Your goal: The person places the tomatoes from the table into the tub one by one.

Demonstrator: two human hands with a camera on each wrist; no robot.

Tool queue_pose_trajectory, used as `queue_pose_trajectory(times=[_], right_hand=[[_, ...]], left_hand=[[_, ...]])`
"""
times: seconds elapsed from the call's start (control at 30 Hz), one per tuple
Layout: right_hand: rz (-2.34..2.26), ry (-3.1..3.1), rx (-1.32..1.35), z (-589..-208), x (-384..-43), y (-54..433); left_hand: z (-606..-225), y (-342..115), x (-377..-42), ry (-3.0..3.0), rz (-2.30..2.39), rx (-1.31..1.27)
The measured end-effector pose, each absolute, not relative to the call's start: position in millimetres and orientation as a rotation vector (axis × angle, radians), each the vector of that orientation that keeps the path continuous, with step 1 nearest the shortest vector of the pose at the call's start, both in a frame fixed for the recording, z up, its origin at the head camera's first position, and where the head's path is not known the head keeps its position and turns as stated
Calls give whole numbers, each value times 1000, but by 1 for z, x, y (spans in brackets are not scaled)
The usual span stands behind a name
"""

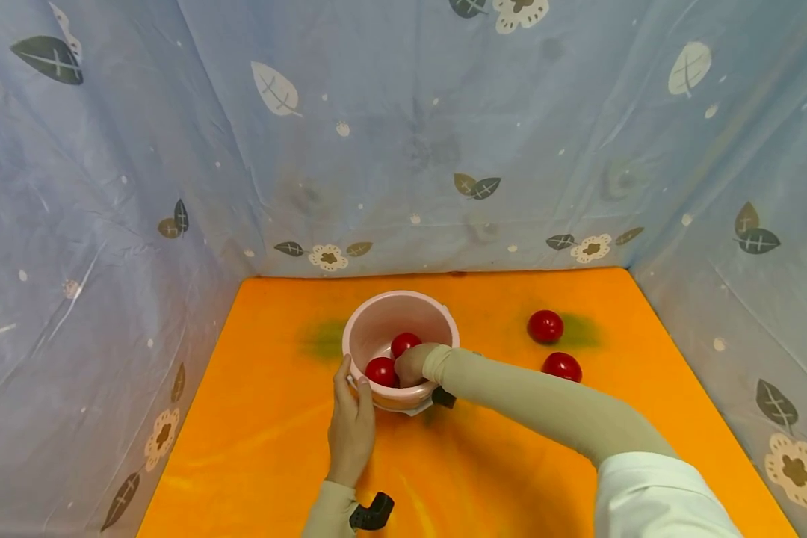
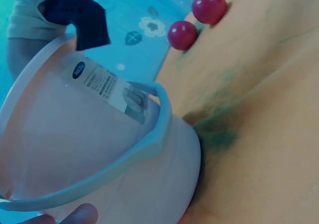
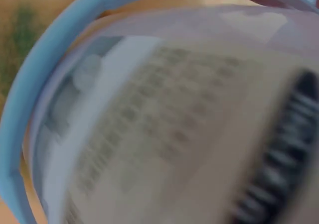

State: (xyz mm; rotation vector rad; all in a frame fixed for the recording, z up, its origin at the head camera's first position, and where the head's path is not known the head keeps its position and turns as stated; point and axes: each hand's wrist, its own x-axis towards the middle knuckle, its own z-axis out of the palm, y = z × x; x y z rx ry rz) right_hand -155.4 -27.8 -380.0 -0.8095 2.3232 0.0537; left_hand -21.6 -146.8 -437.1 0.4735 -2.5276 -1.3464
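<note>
A pale pink bucket (image 1: pixel 401 298) stands on the orange table, with a light blue carrying handle (image 2: pixel 162 117) and a printed label (image 2: pixel 107 87) on its side. My left hand (image 1: pixel 351 433) holds the bucket at its near left, thumb and fingers against the rim and wall. Down inside the bucket is my right hand (image 1: pixel 413 364), knuckles up, right beside two shiny red balls, one farther back (image 1: pixel 406 343) and one nearer (image 1: pixel 381 371). Its fingertips are hidden, so whether they grip anything does not show. In the right wrist view the bucket's label (image 3: pixel 149 114) is close and blurred.
Two more red balls lie on the table to the right, one farther back (image 1: pixel 545 326) and one nearer (image 1: pixel 562 366), partly behind the right sleeve (image 1: pixel 538 396). Patterned blue sheeting (image 1: pixel 403 149) walls the back and both sides of the orange table (image 1: pixel 262 418).
</note>
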Motion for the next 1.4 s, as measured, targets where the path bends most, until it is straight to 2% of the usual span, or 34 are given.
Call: queue_pose_trajectory(times=[0.27, 0.57, 0.7, 0.83, 0.93, 1.1, 1.4], right_hand=[[37, 2306, -838, -376, -159, -17], [-292, 2325, -880, -331, -180, 4], [-545, 2340, -835, -310, -189, 31], [-759, 2373, -798, -304, -187, 82], [-896, 2421, -705, -312, -182, 130], [-961, 2542, -488, -347, -166, 198], [-544, 2668, -182, -421, -106, 249]], left_hand=[[-443, -141, -22, -2544, -1387, 467], [-450, -136, -24, -2572, -1421, 499], [-451, -136, -23, -2564, -1455, 487], [-450, -139, -24, -2542, -1482, 481], [-449, -141, -26, -2532, -1480, 456], [-447, -145, -27, -2529, -1491, 455], [-449, -148, -28, -2493, -1527, 473]])
